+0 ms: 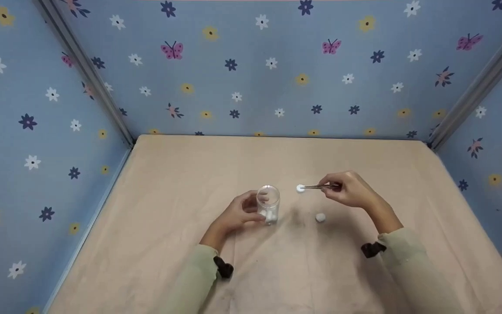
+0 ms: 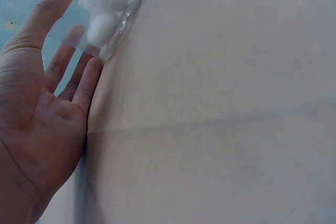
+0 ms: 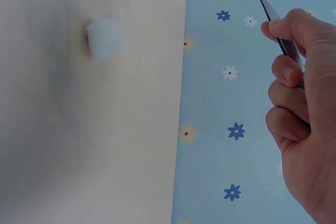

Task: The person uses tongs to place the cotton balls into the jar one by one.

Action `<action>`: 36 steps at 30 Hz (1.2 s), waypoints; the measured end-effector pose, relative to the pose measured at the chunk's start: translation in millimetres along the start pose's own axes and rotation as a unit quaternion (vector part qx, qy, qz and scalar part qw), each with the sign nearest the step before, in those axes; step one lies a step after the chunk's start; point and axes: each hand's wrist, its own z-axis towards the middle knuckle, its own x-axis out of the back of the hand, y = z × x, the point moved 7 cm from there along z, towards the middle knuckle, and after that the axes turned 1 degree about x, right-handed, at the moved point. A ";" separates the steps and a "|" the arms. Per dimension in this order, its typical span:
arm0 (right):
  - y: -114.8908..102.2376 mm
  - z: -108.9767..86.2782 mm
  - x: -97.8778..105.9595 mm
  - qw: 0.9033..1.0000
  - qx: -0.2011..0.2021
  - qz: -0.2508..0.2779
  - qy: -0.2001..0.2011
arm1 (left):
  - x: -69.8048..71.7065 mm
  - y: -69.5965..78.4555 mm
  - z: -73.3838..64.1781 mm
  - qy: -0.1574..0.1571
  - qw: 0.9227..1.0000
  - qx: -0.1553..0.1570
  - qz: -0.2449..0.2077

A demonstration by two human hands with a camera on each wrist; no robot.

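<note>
My left hand holds a clear glass jar upright on the table, thumb on the near side and fingers round the far side. Several white cotton balls lie at the bottom of the jar. In my right hand is a pair of metal tweezers, pinched between thumb and fingers. Their tips grip one cotton ball, raised over the table a little right of the jar's mouth. Another cotton ball lies loose on the tabletop below the right hand.
A pale cloth with light creases covers the table. Blue flowered panels stand at the back and both sides, with grey posts at the corners. Dark bands sit at both sleeve cuffs.
</note>
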 end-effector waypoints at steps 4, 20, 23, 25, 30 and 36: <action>-5.5 6.3 0.3 1.000 0.000 0.000 0.000 | 0.1 0.0 0.4 -0.002 1.000 -0.006 0.003; -23.2 26.8 -10.3 0.999 0.030 0.015 0.000 | -0.5 2.4 -0.4 -0.006 1.000 -0.011 0.004; -26.3 30.1 -12.7 0.999 0.033 0.025 -0.002 | -0.7 3.7 -0.8 -0.008 1.000 -0.014 0.001; -29.1 32.3 -14.0 0.999 0.036 0.030 -0.004 | -0.1 3.2 -0.3 -0.008 1.000 -0.017 0.001; -37.6 38.8 -17.1 0.999 0.044 0.032 -0.007 | 0.7 1.1 1.0 -0.003 1.000 -0.011 0.002; -45.2 45.0 -23.6 0.998 0.048 0.030 -0.016 | 0.3 0.6 1.4 0.000 1.000 -0.008 -0.003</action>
